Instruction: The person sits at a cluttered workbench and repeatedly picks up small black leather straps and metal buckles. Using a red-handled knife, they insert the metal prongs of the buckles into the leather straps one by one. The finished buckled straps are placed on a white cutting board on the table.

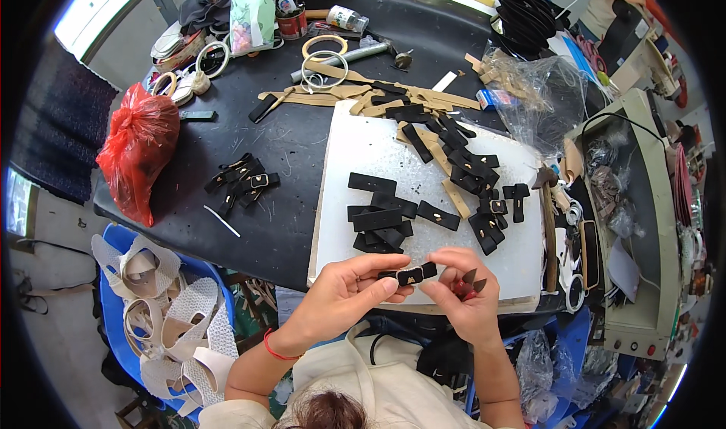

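Observation:
My left hand (349, 287) pinches a short black strap (429, 269) with a gold-rimmed buckle (411, 276) on it, just over the front edge of the white board (431, 297). At the strap's right end are the thumb and fingertips of my right hand (470, 308), closed. Tucked in that same hand is a small red tool (467, 287) with two dark pointed tips; most of it is hidden by the fingers. Ahead on the board lie a stack of plain black straps (376, 219) and, to its right, a heap of black straps (467, 164), some bearing gold pieces.
Several buckled black straps (243, 179) lie on the black tabletop, left of the board. Beyond are tan strips (325, 96), white and wooden rings (325, 70) and a hammer (344, 61). A red plastic bag (140, 145) stands left, above a blue bin (113, 300) of pale straps.

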Action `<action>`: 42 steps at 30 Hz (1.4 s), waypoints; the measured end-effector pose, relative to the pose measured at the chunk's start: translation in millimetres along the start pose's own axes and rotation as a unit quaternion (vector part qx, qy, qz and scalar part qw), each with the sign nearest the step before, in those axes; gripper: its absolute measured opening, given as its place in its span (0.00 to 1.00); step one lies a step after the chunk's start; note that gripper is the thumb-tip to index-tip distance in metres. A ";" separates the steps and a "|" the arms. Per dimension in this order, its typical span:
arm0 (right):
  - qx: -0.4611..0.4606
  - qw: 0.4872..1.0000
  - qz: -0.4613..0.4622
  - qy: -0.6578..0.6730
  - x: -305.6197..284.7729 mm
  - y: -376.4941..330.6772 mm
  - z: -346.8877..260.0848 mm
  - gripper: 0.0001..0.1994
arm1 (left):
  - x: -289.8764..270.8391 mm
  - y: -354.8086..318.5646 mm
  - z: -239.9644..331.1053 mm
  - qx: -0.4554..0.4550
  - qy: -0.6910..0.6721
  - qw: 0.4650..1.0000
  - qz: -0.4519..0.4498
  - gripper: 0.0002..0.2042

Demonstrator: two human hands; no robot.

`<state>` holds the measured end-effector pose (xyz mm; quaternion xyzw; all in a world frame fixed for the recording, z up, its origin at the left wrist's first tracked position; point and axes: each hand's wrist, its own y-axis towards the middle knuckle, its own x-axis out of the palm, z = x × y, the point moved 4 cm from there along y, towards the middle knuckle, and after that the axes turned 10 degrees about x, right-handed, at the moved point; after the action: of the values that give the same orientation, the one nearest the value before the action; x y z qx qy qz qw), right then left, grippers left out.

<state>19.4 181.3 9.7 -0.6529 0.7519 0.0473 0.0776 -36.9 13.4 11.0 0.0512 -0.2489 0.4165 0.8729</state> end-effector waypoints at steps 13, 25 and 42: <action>-0.078 0.966 -0.014 -0.245 9.5 22.4 -27.9 0.25 | -39.0 -3.2 28.5 0.213 0.359 0.900 0.130 0.07; -0.032 0.932 0.138 -0.332 -22.5 37.8 15.8 0.16 | -88.2 10.2 59.1 0.340 0.646 0.608 0.312 0.11; -0.224 0.864 0.138 -0.429 -4.2 -8.7 -27.7 0.21 | 13.7 19.4 -12.6 0.044 0.025 0.997 0.064 0.15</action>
<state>27.0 179.3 38.0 -0.4575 0.6960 0.5003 0.2364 -39.3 39.3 4.3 0.0631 -0.2109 0.4834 0.8473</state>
